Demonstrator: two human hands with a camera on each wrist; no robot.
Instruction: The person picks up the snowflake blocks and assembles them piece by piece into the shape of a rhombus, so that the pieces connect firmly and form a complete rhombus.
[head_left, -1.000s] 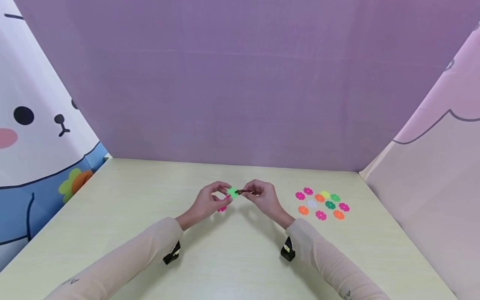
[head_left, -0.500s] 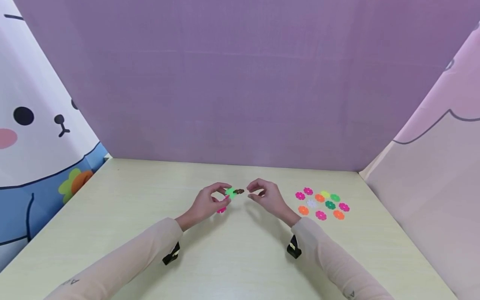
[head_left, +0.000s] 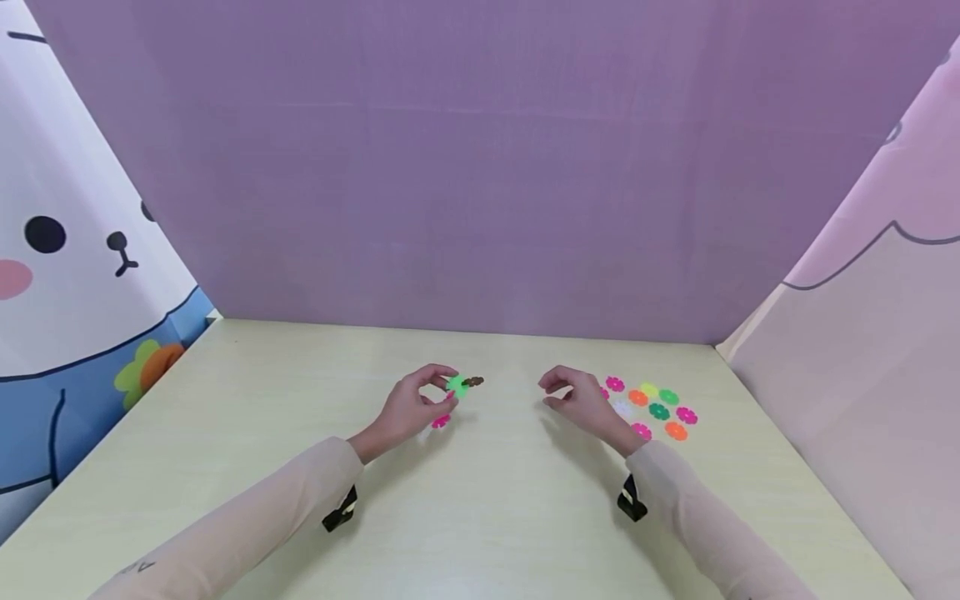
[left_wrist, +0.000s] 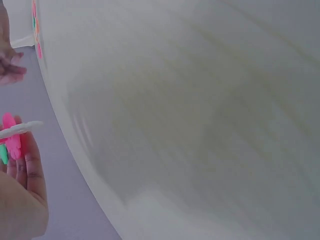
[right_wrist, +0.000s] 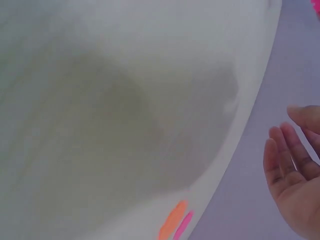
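Over the table [head_left: 480,517], far and central, the left hand [head_left: 408,408] pinches joined scalloped discs [head_left: 457,386], bright green, brown, pink and white; the right hand [head_left: 583,404], loosely curled, holds nothing near loose discs [head_left: 659,412].

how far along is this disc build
Done: a green disc, brown disc, pink disc and white disc look joined. In hand: the left hand holds them together; the right hand holds nothing. Remaining: loose discs lie on the table, perhaps to be added; the finished shape can't be told.
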